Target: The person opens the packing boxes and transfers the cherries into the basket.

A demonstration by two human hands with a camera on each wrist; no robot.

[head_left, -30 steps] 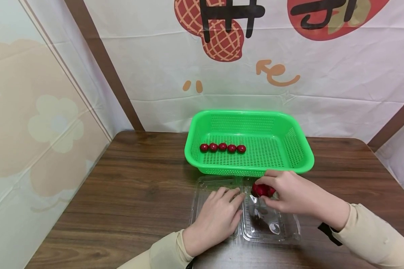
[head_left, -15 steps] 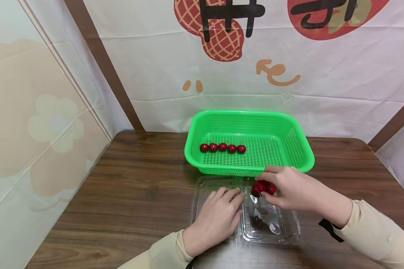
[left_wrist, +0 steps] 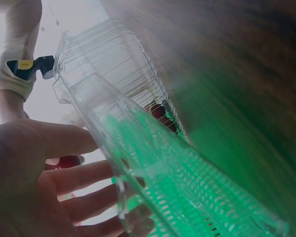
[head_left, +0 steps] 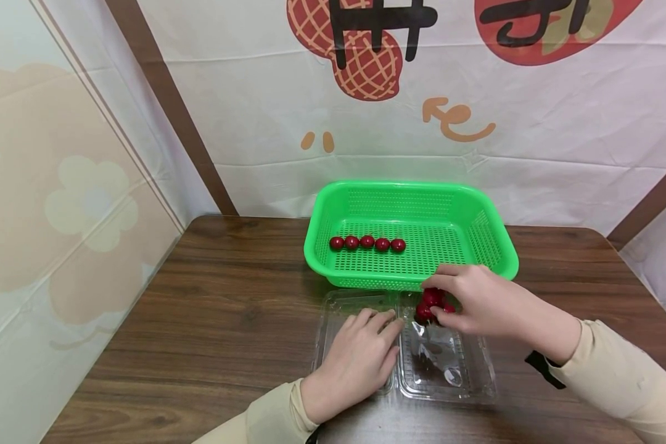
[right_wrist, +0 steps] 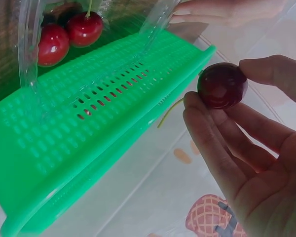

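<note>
My right hand (head_left: 477, 301) pinches a dark red cherry (right_wrist: 222, 85) between thumb and fingers. Its thin green stem (right_wrist: 170, 112) hangs out past the fingertips. Below it, a pair of cherries (right_wrist: 69, 37) lies in the far end of a clear plastic clamshell box (head_left: 433, 370), partly covered by the hand in the head view. My left hand (head_left: 357, 357) rests on the other half of the box with relaxed fingers, seen through the clear plastic (left_wrist: 96, 94) in the left wrist view.
A green plastic basket (head_left: 507, 262) stands just behind the box. Several cherries (head_left: 367, 242) sit in a row on its floor. The brown wooden table (head_left: 216, 320) carries everything, and a printed cloth (head_left: 255, 92) hangs behind.
My right hand has lifted the cherry off the other cherries and drawn it slightly toward the basket. My left hand has stayed put.
</note>
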